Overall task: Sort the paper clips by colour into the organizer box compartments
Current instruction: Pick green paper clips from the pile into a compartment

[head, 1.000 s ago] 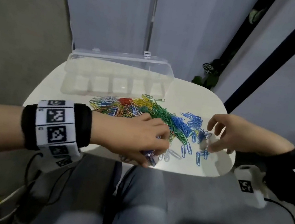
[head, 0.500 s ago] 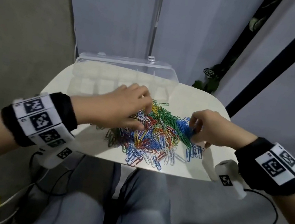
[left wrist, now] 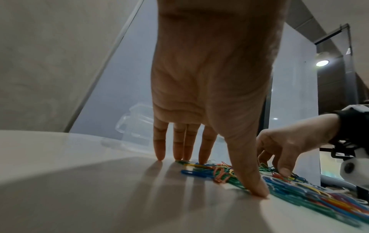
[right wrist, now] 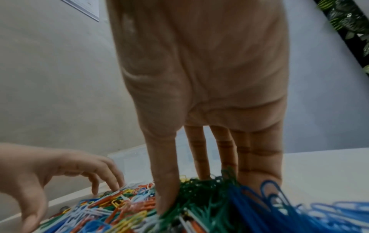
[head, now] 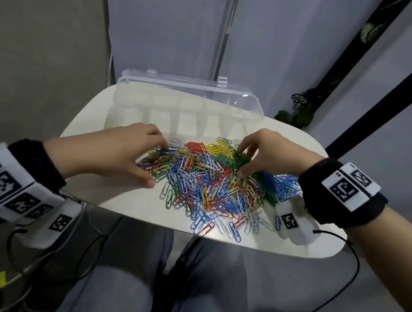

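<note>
Hands are working in the clip pile; no clip is lifted yet.
Clips (head: 211, 184) are lying mixed on the table (head: 99, 194), just before the box (head: 184, 113); the left hand (head: 117, 151) is resting straight fingertips at the pile's left edge, holding nothing; the right hand (head: 268, 153) is digging spread fingers into the green clips (right wrist: 201, 193), not closing on them; I judge the step as separating colours; next, gather one colour and carry it forward; some clips are lying near the table's front edge.
</note>
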A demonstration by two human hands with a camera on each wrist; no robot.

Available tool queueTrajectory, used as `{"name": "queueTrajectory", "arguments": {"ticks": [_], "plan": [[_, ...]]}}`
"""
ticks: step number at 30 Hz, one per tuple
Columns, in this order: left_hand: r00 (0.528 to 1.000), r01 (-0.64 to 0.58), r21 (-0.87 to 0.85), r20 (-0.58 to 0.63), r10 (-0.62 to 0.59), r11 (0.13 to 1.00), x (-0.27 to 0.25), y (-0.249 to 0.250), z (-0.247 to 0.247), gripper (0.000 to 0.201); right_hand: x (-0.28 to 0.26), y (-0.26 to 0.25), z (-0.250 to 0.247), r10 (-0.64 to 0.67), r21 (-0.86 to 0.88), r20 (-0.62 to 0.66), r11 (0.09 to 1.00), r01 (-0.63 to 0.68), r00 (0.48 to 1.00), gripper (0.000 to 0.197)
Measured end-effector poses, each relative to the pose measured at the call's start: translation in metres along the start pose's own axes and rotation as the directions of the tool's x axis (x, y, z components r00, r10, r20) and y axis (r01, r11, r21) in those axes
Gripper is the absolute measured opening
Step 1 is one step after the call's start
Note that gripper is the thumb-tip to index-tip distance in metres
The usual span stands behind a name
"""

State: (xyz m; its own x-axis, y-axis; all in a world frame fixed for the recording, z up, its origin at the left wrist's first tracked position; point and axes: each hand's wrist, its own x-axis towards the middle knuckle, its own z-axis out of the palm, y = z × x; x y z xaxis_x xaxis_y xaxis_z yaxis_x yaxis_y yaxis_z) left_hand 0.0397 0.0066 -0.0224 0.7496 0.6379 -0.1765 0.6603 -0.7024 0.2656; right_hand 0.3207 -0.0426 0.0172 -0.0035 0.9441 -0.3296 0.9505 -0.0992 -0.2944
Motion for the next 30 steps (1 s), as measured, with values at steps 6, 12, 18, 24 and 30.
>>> {"name": "queueTrajectory", "arguments": {"ticks": [6, 12, 18, 24, 30], "plan": [[0.999, 0.020, 0.053, 0.024, -0.022, 0.998, 0.010, 0.003, -0.006, 0.071, 0.006, 0.006, 0.000, 0.026, 0.105, -0.051, 0.994, -0.020, 0.998, 0.029], [0.998, 0.039, 0.080, 0.042, -0.042, 0.996, 0.016, 0.004, -0.008, 0.071, 0.005, 0.016, -0.009, 0.098, 0.409, -0.058, 0.910, -0.066, 0.994, 0.020], [0.998, 0.036, 0.081, 0.041, -0.040, 0.996, 0.015, 0.003, -0.006, 0.070, 0.003, 0.018, -0.012, 0.129, 0.610, -0.058, 0.789, -0.068, 0.990, 0.025], [0.999, 0.026, 0.096, 0.039, -0.030, 0.995, 0.014, 0.002, -0.006, 0.070, -0.001, 0.017, -0.015, 0.150, 0.790, -0.003, 0.606, -0.090, 0.989, 0.019], [0.999, 0.019, 0.106, 0.041, -0.023, 0.994, 0.016, 0.000, -0.004, 0.070, -0.006, 0.019, -0.014, 0.175, 0.908, 0.112, 0.382, -0.172, 0.978, 0.018]]}}
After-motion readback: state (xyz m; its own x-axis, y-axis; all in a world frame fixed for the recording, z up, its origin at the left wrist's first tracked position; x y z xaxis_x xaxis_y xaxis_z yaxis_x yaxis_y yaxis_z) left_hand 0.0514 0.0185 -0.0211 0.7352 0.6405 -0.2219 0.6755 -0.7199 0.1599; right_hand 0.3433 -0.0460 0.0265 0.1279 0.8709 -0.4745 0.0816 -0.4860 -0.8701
